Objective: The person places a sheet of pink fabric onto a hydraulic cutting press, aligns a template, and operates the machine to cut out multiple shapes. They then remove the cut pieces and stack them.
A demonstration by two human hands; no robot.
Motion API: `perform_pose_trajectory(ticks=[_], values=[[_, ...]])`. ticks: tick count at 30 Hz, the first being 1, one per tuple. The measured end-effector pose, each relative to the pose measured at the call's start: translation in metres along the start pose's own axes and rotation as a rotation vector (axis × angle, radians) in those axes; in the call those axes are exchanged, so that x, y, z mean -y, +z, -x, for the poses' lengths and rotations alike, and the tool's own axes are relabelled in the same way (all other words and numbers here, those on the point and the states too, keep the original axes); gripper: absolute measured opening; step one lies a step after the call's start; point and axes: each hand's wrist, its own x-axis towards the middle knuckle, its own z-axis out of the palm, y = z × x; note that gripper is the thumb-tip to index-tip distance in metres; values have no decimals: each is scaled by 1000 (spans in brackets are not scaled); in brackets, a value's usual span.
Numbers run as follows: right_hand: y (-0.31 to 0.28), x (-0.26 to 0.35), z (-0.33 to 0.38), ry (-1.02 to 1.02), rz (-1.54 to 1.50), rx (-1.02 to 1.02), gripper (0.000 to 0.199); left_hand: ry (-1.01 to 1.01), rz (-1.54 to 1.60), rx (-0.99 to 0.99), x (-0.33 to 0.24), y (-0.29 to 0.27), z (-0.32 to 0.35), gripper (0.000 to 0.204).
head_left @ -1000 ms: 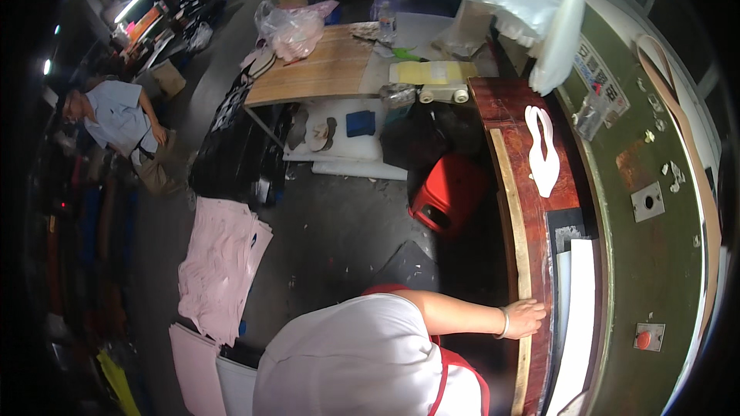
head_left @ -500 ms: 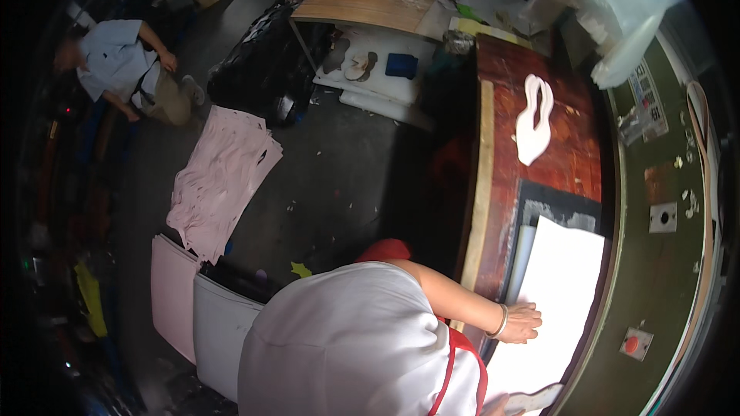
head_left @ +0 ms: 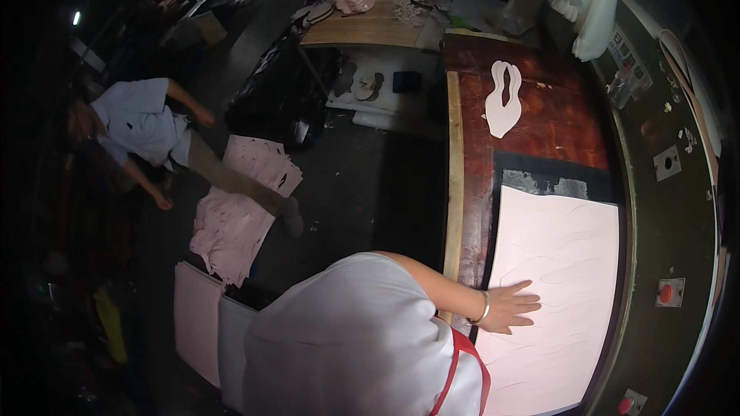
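My left hand [head_left: 511,307], with a bangle on its wrist, lies palm down on a large pale pink sheet [head_left: 559,250]. Its fingers are spread flat and hold nothing. Thin curved lines run across the sheet, which rests on a black pad [head_left: 551,166] over a red-brown tabletop [head_left: 555,119]. Beyond the pad lie pale pink sole-shaped pieces [head_left: 505,112] with a long slot between their narrow ends. My right hand is out of view.
A green machine panel with red buttons [head_left: 669,293] borders the tabletop on the right. Stacked pink sheets [head_left: 235,219] stand on the left, where another person [head_left: 142,119] strides past. A wooden table [head_left: 362,31] and hanging clear plastic [head_left: 597,19] are farther off.
My left hand's fingers have gone from bent to spread flat. The hand and grey curved piece at the bottom edge have left view. The other person has stepped toward the pink stack.
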Motion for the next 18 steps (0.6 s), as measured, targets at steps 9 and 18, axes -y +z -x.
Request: perform_pose_trajectory(ticks=[9, 18], values=[[-38, -45, 44, 165, 306, -145, 47, -66, -67, 127, -9, 15, 5, 58], [-14, 9, 66, 586, -453, 6, 50, 203, 41, 214, -64, -2, -84, 46]])
